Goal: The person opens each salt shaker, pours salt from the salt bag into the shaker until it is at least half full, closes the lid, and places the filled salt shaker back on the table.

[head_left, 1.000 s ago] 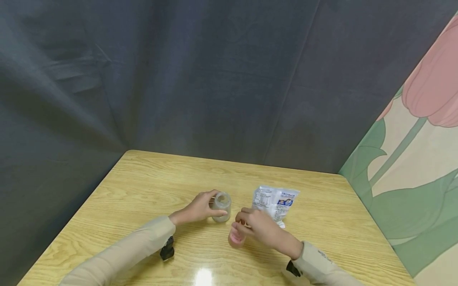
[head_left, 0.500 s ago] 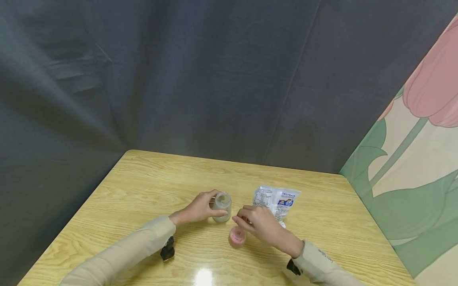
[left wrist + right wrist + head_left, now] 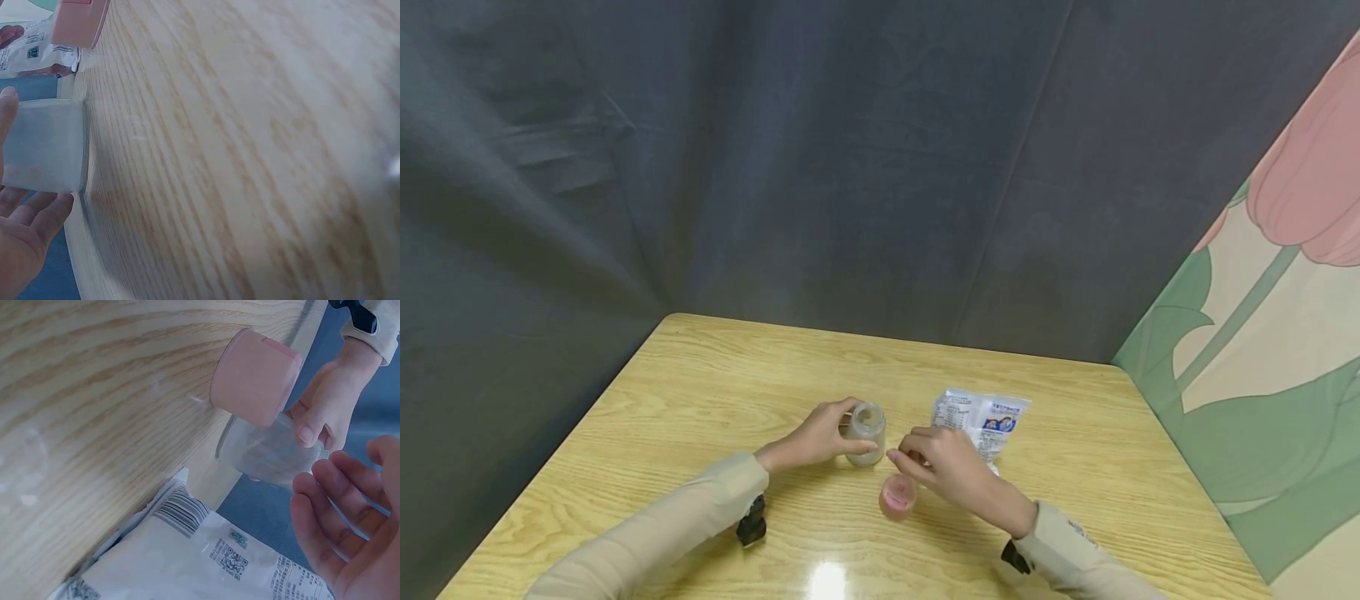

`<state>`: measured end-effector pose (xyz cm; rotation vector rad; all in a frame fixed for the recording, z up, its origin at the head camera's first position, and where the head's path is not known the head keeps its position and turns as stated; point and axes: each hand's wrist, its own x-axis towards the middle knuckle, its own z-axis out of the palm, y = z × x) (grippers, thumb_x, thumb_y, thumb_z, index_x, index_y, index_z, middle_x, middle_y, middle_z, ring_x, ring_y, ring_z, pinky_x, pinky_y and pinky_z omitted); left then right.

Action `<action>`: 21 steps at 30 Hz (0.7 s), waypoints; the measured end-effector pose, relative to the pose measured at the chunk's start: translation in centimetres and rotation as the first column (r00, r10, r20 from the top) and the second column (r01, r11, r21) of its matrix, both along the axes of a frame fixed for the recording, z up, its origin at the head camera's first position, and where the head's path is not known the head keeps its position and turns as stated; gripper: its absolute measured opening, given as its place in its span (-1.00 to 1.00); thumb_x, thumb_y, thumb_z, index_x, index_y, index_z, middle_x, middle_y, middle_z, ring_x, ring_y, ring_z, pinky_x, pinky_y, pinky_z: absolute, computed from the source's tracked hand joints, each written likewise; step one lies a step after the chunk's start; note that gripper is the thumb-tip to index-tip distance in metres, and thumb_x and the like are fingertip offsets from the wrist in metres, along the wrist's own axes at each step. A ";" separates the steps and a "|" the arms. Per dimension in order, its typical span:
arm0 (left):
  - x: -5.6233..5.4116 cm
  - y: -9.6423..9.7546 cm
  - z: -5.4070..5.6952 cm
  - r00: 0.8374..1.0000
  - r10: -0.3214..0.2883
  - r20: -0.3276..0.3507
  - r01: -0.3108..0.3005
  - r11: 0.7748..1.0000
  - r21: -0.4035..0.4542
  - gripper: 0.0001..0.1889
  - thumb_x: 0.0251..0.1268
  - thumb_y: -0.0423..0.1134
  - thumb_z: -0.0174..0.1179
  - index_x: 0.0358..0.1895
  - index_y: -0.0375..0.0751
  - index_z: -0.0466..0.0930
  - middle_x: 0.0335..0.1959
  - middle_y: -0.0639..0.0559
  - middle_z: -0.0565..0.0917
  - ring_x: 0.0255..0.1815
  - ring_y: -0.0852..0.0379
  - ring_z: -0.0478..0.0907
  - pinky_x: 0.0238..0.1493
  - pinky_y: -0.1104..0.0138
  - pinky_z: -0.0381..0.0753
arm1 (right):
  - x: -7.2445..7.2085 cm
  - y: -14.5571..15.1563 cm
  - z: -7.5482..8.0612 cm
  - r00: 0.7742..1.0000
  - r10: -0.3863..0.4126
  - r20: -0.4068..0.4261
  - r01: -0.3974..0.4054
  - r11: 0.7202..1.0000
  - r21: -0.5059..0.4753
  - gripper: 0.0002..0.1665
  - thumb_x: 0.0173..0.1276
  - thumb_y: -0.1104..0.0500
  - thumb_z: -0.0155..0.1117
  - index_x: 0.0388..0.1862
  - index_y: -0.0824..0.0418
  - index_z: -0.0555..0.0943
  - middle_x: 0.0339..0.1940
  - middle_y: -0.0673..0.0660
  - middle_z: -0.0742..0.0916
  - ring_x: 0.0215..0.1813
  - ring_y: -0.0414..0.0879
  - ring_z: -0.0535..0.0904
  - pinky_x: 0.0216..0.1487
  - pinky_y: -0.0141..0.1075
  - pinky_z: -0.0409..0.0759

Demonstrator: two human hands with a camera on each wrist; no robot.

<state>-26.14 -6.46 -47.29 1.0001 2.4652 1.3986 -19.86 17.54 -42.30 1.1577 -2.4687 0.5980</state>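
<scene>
My left hand (image 3: 814,435) grips a clear glass jar (image 3: 870,423) that stands upright and lidless on the table, thumb on its near side and fingers behind. In the left wrist view the jar (image 3: 47,147) looks frosted. Just to the right and nearer stands a small pink round container (image 3: 897,497) with a darker pink patch on top. Over its far right side hovers my right hand (image 3: 951,469), fingers loosely curled. The right wrist view shows nothing between the fingertips and thumb of this hand (image 3: 356,515), which is apart from the pink container (image 3: 253,378).
Behind my right hand a white printed plastic packet (image 3: 977,414) stands on the wooden table (image 3: 737,367), partly hidden by the hand. A dark curtain (image 3: 850,167) hangs past the table's far edge. A wall with painted tulips (image 3: 1262,333) is on the right.
My right hand has drawn back from the pink container, moving slightly up and away, so its top now shows. The left hand and the jar have stayed in place.
</scene>
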 end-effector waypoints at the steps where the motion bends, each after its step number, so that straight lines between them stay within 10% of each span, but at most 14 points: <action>1: 0.0 0.0 0.0 1.000 0.000 -0.001 0.000 1.000 -0.002 -0.35 0.22 -0.08 0.42 0.29 -0.31 0.42 0.13 -0.11 0.61 0.15 -0.04 0.59 0.13 0.23 0.60 | 0.0 0.0 0.0 1.000 0.000 0.001 0.000 1.000 0.000 -0.75 0.42 0.07 0.30 -0.48 0.05 0.69 -0.57 -0.16 0.63 -0.56 -0.46 0.40 -0.55 -0.62 0.39; 21: 0.0 0.0 0.2 1.000 0.008 -0.016 -0.008 1.000 -0.014 -0.35 0.23 -0.09 0.41 0.29 -0.35 0.41 0.15 -0.16 0.60 0.14 -0.06 0.59 0.12 0.19 0.61 | -0.3 0.2 0.3 0.994 0.017 -0.107 -0.033 0.989 -0.145 -0.61 0.41 0.18 0.29 -0.65 -0.05 0.52 -0.65 -0.23 0.51 -0.59 -0.47 0.33 -0.59 -0.61 0.35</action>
